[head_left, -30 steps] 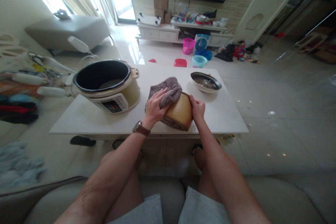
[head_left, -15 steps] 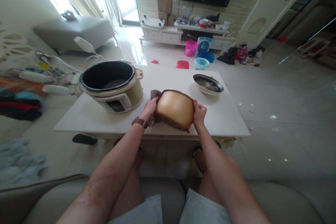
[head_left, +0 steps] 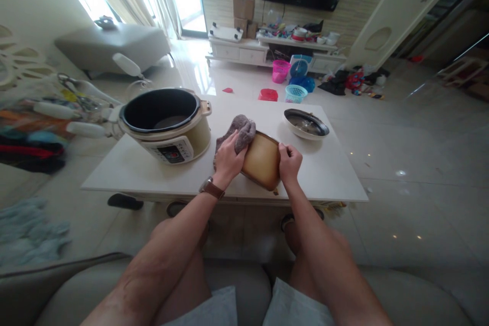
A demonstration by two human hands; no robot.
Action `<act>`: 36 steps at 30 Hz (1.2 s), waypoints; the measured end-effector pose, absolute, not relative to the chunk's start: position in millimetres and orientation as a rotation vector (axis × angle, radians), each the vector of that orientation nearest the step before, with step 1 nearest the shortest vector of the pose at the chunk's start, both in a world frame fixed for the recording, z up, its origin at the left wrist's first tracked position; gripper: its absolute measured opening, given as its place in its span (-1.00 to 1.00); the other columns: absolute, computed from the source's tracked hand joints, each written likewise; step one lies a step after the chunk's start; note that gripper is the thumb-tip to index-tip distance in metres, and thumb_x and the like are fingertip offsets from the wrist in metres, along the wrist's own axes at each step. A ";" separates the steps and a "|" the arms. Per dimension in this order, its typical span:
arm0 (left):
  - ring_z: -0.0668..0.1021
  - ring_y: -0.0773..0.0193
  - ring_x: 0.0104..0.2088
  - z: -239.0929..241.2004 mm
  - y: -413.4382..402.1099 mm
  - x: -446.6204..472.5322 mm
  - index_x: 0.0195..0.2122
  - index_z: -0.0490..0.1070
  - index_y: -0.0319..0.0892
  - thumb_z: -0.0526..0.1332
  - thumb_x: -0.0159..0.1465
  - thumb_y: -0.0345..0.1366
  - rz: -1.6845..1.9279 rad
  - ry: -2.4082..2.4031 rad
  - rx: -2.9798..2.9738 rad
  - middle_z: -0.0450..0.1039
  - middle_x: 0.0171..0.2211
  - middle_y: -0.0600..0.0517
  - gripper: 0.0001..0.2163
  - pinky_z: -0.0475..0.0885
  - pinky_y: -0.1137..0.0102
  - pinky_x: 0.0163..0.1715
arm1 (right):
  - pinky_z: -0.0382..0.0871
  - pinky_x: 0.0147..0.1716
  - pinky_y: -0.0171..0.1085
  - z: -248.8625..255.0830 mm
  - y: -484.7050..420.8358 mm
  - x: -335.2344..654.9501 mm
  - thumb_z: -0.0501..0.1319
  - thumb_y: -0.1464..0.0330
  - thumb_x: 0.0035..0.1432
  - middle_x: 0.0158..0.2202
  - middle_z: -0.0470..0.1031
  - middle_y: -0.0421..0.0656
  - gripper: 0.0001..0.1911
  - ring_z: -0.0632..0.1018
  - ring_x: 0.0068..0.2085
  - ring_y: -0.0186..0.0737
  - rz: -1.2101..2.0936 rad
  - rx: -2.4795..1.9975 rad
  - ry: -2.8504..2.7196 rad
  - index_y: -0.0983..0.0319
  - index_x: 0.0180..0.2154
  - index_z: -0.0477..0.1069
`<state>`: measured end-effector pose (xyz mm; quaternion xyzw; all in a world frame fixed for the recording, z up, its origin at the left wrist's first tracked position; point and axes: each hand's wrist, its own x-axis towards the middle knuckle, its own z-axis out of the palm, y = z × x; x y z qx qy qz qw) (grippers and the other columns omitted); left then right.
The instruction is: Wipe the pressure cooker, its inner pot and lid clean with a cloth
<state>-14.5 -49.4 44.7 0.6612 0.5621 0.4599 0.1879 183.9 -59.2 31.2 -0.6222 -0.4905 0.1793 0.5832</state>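
Observation:
A tan inner pot point(head_left: 262, 161) lies tipped on its side near the front edge of the white table point(head_left: 328, 173). My left hand point(head_left: 228, 155) presses a grey-brown cloth point(head_left: 240, 130) against the pot's left side, fingers closed over the cloth. The pot's right side is gripped by my right hand point(head_left: 289, 162). An open electric cooker point(head_left: 165, 124) stands just left of the cloth.
A round cooker lid point(head_left: 306, 123) lies upside down at the table's far right. A drying rack with clothes point(head_left: 42, 127) stands left of the table. Plastic baskets point(head_left: 295, 92) and clutter sit on the floor beyond, before a TV cabinet point(head_left: 244, 51).
The cloth moved from the top of the pot down behind its left side, then back up over the left rim. The pot turned in my hands.

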 end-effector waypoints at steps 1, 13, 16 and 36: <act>0.46 -0.07 0.33 46.0 -52.5 -12.5 0.28 0.48 -0.03 0.23 0.38 -0.15 1.295 1.561 1.919 0.42 0.35 -0.03 -0.55 0.34 0.08 0.35 | 0.00 -0.45 -0.26 32.2 -59.0 184.4 0.20 -0.06 0.29 -0.59 -0.01 -0.33 -0.39 0.11 -0.48 -0.35 0.422 -1.472 -1.131 0.13 -0.59 0.03; 0.60 -0.18 0.12 17.2 -13.6 -29.5 0.08 0.62 -0.22 0.20 0.35 0.03 1.155 1.623 1.203 0.67 0.01 -0.17 -0.51 0.43 0.09 0.18 | -0.12 -0.51 -0.26 12.8 -54.0 203.7 0.28 -0.26 0.09 -0.60 -0.10 -0.35 -0.24 0.01 -0.50 -0.40 0.513 -1.403 -1.071 0.10 -0.64 -0.07; 0.60 -0.18 0.12 11.3 -7.9 -31.6 0.06 0.62 -0.28 0.22 0.32 0.03 1.117 1.644 1.098 0.66 0.01 -0.23 -0.50 0.43 0.09 0.17 | -0.12 -0.51 -0.26 11.1 -54.3 203.9 0.28 -0.26 0.09 -0.60 -0.11 -0.35 -0.24 0.01 -0.50 -0.40 0.499 -1.404 -1.081 0.11 -0.64 -0.06; 0.45 -0.07 0.33 47.2 -50.3 -7.1 0.27 0.49 -0.06 0.21 0.37 -0.11 1.299 1.480 1.964 0.45 0.33 -0.04 -0.54 0.30 0.08 0.36 | -0.05 -0.52 -0.26 3.6 -52.0 198.2 0.25 -0.24 0.13 -0.60 -0.06 -0.34 -0.29 0.05 -0.49 -0.37 0.465 -1.514 -0.974 0.10 -0.62 -0.01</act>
